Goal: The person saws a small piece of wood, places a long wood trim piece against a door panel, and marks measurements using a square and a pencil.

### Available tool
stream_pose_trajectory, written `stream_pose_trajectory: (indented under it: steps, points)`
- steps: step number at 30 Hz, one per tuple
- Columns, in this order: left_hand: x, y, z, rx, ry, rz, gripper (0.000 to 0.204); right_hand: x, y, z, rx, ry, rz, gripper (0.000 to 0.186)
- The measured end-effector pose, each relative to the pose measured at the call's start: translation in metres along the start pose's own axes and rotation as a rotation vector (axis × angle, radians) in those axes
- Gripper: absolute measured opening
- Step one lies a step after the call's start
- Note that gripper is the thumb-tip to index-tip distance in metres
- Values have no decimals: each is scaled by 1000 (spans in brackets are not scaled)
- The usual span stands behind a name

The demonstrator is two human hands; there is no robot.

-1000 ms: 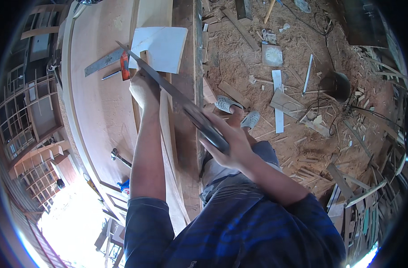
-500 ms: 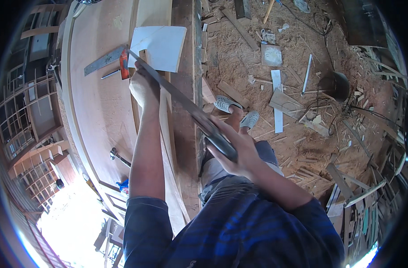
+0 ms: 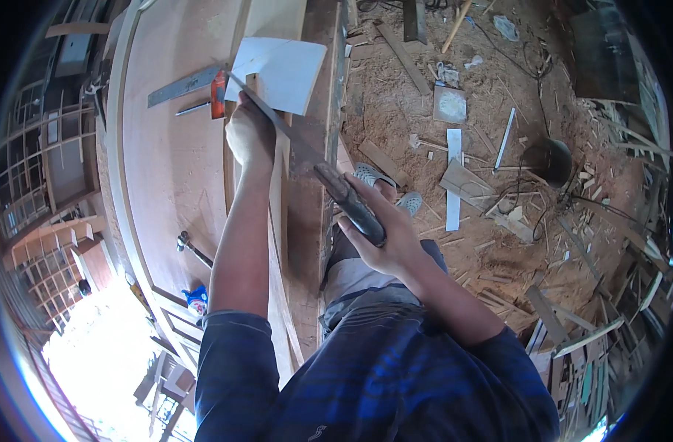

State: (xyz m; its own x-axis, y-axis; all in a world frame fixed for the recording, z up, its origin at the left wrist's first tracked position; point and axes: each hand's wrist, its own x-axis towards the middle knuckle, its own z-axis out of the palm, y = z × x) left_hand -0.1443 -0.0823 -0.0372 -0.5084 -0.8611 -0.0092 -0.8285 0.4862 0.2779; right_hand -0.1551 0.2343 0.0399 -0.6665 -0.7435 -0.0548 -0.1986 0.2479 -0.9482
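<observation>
My left hand (image 3: 249, 136) is closed around a narrow wooden strip (image 3: 252, 78) beside the saw blade (image 3: 296, 140), its fingertips partly hidden. My right hand (image 3: 388, 232) grips the dark saw handle (image 3: 347, 197); the long blade runs diagonally up-left past my left knuckles. A white board (image 3: 285, 70) lies just beyond on the wooden workbench (image 3: 167, 162). Left of it rest a square with an orange handle (image 3: 218, 96), its steel blade (image 3: 178, 87), and a thin metal tool (image 3: 191, 108).
A hammer (image 3: 190, 247) and a blue packet (image 3: 196, 300) lie on the bench's left part. The sawdust-covered floor (image 3: 484, 265) on the right holds offcuts (image 3: 465, 188), cables, a dark cylindrical object (image 3: 546, 162) and my sandalled feet (image 3: 373, 177). Piled wood scraps (image 3: 587, 339) fill the lower right.
The saw and my right hand have moved slightly up and forward along the blade's line. The camera view has shifted a little; my left hand keeps its grip.
</observation>
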Motion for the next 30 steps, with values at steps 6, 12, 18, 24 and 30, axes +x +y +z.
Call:
stream_pose_trajectory:
  steps: [6,12,18,24,30]
  points:
    - [1,-24,-15,-28,54,44,50,-3,-10,18,46,-17,36,70]
    - [-169,-76,-64,-78,-58,-15,66,-2,-14,7,45,8,100,66]
    - [-377,-151,-100,166,-135,-86,45,0,-22,5,-7,-32,143,67]
    - [-398,-184,-116,22,-227,-332,36,-4,-6,20,-11,6,-1,66]
    - [-383,-196,-153,-156,-138,-327,23,0,-14,15,85,-82,116,64]
